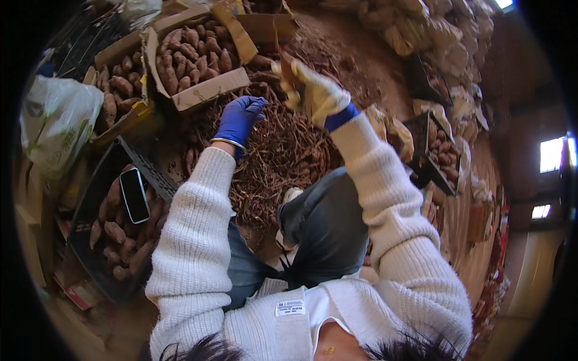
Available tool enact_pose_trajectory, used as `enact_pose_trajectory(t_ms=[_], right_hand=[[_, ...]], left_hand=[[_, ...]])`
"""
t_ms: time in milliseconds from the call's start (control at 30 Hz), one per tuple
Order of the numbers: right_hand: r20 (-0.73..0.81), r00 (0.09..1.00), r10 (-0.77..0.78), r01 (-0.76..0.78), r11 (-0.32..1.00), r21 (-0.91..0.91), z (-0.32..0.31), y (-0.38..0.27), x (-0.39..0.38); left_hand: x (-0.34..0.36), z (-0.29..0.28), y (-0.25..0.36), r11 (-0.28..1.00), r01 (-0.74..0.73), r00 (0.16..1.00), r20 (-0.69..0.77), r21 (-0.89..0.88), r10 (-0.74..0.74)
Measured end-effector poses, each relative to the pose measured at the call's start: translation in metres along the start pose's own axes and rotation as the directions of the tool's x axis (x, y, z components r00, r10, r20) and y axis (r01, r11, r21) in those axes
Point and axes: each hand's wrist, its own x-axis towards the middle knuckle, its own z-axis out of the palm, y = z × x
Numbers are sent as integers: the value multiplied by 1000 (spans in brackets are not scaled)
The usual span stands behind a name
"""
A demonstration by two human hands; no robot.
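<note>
My right hand [322, 96], in a cream work glove over a blue one, is raised and closed around a reddish-brown sweet potato [290, 71] with a thin tail pointing up. My left hand [238, 120], in a blue glove, is to its left with the fingertips pinched together; what they hold, if anything, is too small to make out. Below both hands, a heap of thin roots and small sweet potatoes [280, 156] spreads over the ground. An open cardboard box [214, 89] full of sweet potatoes stands just beyond my left hand.
At the left, a black crate [99, 186] holds sweet potatoes with a phone [135, 195] on top. Behind it are a plastic bag [60, 117] and another filled box [123, 129]. A black crate [428, 171] of sweet potatoes stands right, near stacked sacks [421, 30].
</note>
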Motion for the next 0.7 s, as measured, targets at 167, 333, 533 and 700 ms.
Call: enact_pose_trajectory(t_ms=[167, 333, 533, 700], right_hand=[[-31, 934, 355, -346, 924, 165, 14, 45, -5], [-153, 963, 223, -221, 975, 33, 3, 68, 0], [-26, 994, 110, -108, 992, 61, -11, 74, -3], [-157, 987, 47, -47, 999, 3, 12, 68, -6]], left_hand=[[-20, -4, 19, 977, 19, 998, -61, -212, -33], [-30, -10, 17, 970, -44, 997, -66, -241, 29], [-37, -10, 24, 984, 71, 997, -1, -164, -72], [-36, -15, 25, 927, 70, 982, -136, -368, -129]])
